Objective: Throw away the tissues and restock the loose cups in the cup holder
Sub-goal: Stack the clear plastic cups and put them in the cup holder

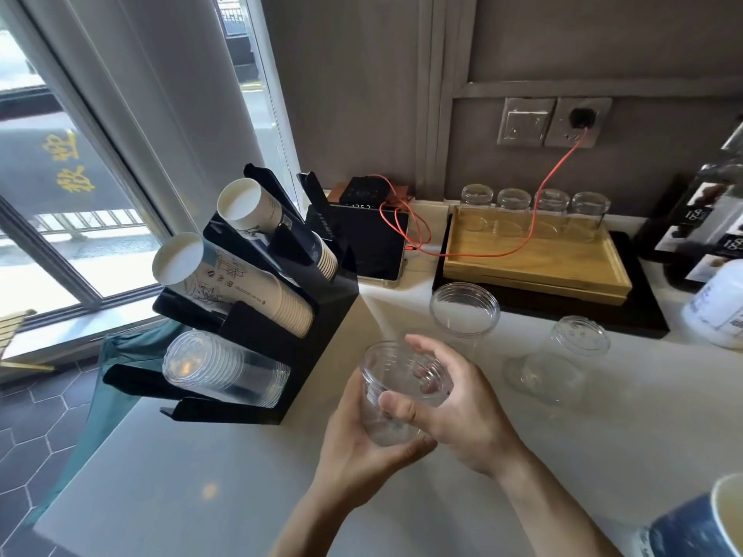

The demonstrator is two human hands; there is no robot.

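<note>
A clear plastic cup [396,391] is held above the counter [201,476] by both hands at once. The left hand [358,444] is cupped under its base, fingers curled round the lower wall; the right hand [454,400] is wrapped over the rim side, thumb pressed on the near wall. So both are clamped on the same cup, neither free.

The cup is tilted, its long axis running from the base, low and near, up to the mouth, which points away and to the right. The cup holder [305,315] stands up and to the left, near but not touching. Its bottom slot carries a stack of clear cups [225,369] lying on their side, closed ends facing out to the left and open mouths toward the holder's back. That is judged to be the slot that counts.

The left hand is the nearer to the holder. The held cup would probably have to be turned to match the stack's axis before it can nest.

Two more loose clear cups wait on the counter to the right: an upright cup [464,311] just beyond the hands, and a tipped cup [563,355] farther right. No tissues can be made out.
</note>
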